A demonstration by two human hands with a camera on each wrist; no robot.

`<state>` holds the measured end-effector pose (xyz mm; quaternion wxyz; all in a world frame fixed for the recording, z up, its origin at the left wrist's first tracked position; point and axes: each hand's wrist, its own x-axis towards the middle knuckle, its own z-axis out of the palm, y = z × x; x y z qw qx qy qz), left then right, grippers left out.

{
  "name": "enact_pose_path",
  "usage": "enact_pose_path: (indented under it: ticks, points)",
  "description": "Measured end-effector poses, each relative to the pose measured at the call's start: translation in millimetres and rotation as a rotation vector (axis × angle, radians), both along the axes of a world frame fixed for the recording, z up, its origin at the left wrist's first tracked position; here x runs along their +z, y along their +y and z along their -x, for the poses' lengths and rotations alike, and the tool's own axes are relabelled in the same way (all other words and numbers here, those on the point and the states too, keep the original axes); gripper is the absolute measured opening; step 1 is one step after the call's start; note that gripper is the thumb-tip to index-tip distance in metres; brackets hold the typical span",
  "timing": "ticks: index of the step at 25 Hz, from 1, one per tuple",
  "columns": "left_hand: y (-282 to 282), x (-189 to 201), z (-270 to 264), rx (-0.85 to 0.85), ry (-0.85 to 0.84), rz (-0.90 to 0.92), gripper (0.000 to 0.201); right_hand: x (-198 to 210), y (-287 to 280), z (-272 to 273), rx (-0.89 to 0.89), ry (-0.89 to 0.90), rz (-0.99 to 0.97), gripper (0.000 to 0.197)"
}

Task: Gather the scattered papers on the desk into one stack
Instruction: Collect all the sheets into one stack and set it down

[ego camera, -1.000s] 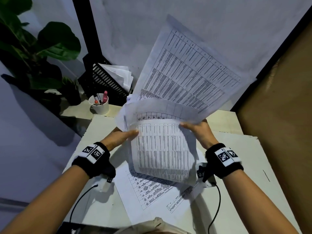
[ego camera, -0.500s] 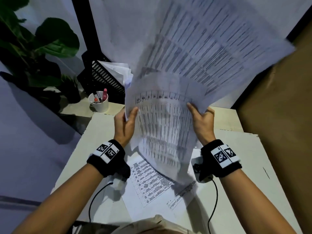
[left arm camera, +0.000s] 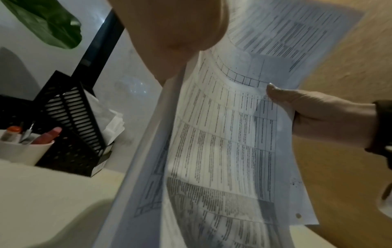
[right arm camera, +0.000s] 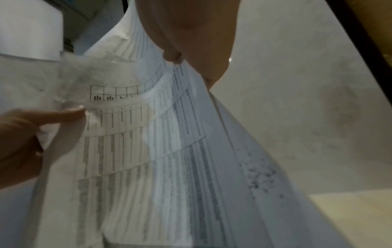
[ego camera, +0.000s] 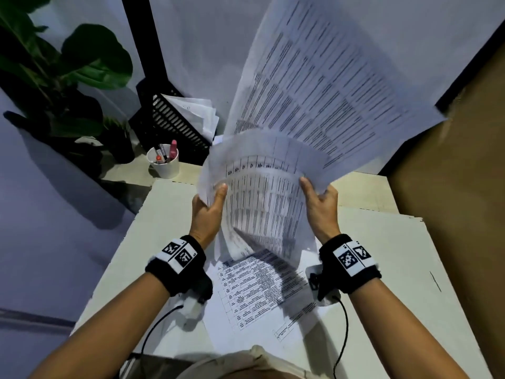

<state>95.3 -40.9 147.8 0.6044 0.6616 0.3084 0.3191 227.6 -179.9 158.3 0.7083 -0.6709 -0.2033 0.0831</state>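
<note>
Both hands hold a bundle of printed table sheets [ego camera: 262, 203] up above the desk. My left hand [ego camera: 209, 206] grips its left edge, thumb on the front. My right hand [ego camera: 318, 203] grips the right edge the same way. The largest sheet [ego camera: 322, 86] fans up and to the right behind the others. The bundle's lower edge hangs just over one more printed sheet [ego camera: 257, 294] lying flat on the desk. In the left wrist view the bundle [left arm camera: 222, 142] bows between my thumb and the right hand [left arm camera: 318, 110]. In the right wrist view the sheets [right arm camera: 148, 151] look blurred.
A white cup of pens [ego camera: 164, 162] and a black slotted file holder [ego camera: 169, 124] with loose papers stand at the desk's [ego camera: 382, 255] back left. A leafy plant [ego camera: 68, 69] is beyond them. A brown panel [ego camera: 459, 214] borders the right side.
Both hands have lifted the bundle higher and turned it more upright. The large back sheet has swung up and right. The hands have come closer together on its edges.
</note>
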Motion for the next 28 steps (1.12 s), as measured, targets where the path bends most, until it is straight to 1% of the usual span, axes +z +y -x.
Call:
enact_pose_path:
  ticks: [2,4,6,7,9,11,13,14,15,16,17,18,19,21,22,23,24,25,26,28]
  points:
    - [-5.9,-9.9,2.6,-0.026,0.07,0.05,0.023,-8.6,-1.9,3.2,0.016,0.049,0.032,0.014]
    - [-7.7,-11.5,2.0,-0.054,0.054,0.054,0.025,-10.0,-2.1,3.9,0.032,0.035,0.092,0.009]
    - [-6.5,-10.4,-0.6,-0.044,0.03,0.054,0.022,-10.8,-1.4,-0.1,0.059,-0.005,0.167,0.007]
    - [-3.6,-10.8,-2.3,-0.032,0.028,0.057,0.022,-10.8,-1.0,-2.5,0.088,0.002,0.188,0.005]
    - [-0.2,-3.4,-4.2,-0.027,0.018,0.033,0.03,-6.0,-1.0,-5.3,0.09,0.029,0.173,0.017]
    - [8.8,9.0,-7.5,-0.022,-0.007,0.033,0.036,8.9,-1.5,-10.4,0.038,0.002,0.111,0.017]
    - [18.1,25.9,-8.5,0.014,-0.004,0.099,0.039,24.5,-4.5,-17.4,-0.018,-0.056,0.041,0.02]
    - [21.5,31.8,-7.5,0.016,0.001,0.12,0.042,30.2,-7.6,-19.7,-0.039,-0.065,0.019,0.015]
    - [22.5,37.0,-6.3,0.0,0.042,0.121,0.043,33.8,-10.2,-20.2,-0.054,-0.064,0.017,0.006]
    - [18.7,39.7,-4.2,-0.028,0.102,0.118,0.042,29.9,-13.1,-22.5,-0.073,-0.054,0.012,0.013]
    - [11.8,38.7,-2.1,-0.059,0.145,0.114,0.041,22.3,-15.7,-22.0,-0.085,-0.039,0.024,0.027]
    - [4.5,33.4,0.3,-0.073,0.166,0.114,0.045,10.3,-18.7,-20.1,-0.076,-0.015,0.029,0.036]
    - [-2.0,27.2,2.3,-0.081,0.144,0.12,0.052,-1.8,-21.2,-18.0,-0.079,0.022,0.035,0.038]
    - [-12.0,11.7,7.4,-0.064,0.149,0.166,0.063,-24.0,-27.5,-12.3,-0.046,0.094,0.052,0.026]
    - [-14.5,5.4,9.4,-0.055,0.186,0.179,0.064,-32.0,-30.0,-9.7,-0.014,0.112,0.077,0.018]
    - [-12.3,-1.7,9.7,-0.056,0.217,0.187,0.062,-36.8,-32.3,-7.5,0.024,0.125,0.112,0.012]
    - [-11.5,-3.7,11.3,-0.067,0.242,0.206,0.053,-40.8,-34.4,-6.6,0.065,0.142,0.133,0.009]
    - [-12.0,-0.5,13.7,-0.089,0.292,0.221,0.043,-42.1,-35.8,-6.0,0.095,0.16,0.133,0.01]
    - [-10.8,2.4,14.9,-0.115,0.354,0.216,0.04,-42.0,-35.7,-7.1,0.11,0.164,0.135,0.013]
    - [-9.3,6.2,13.1,-0.189,0.493,0.173,0.048,-38.1,-34.1,-9.5,0.098,0.166,0.131,0.011]
